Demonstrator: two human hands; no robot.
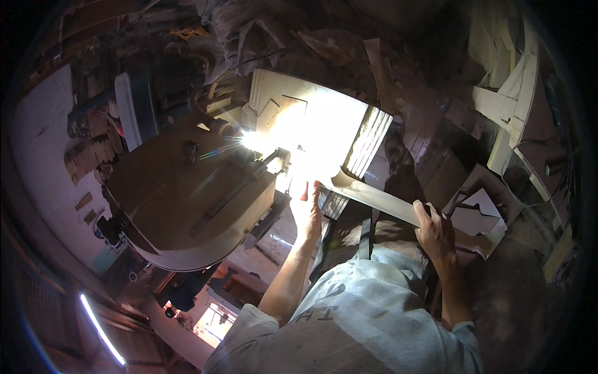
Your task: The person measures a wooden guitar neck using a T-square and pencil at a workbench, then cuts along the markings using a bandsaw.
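A long, pale, curved piece of wood [380, 198] reaches from the brightly lit saw table [352, 103] out toward the right, past the table's edge. My right hand [435, 232] is closed around its right part. At the near edge of the table my left hand [305, 212] has its fingers and thumb at the wood's left end; glare washes out the fingertips. What looks like a large band saw, with a brown housing [193, 181], stands at the left. Its guide [277, 161] is close beyond my left hand, and the blade is lost in the glare.
A bright lamp [251, 138] shines on the table beside the saw's housing. Flat wood offcuts [293, 109] lie on the tabletop. Right of my right hand is a pale cut board [483, 215]; wooden pieces [498, 109] are stacked farther right. A lit tube [103, 330] is at lower left.
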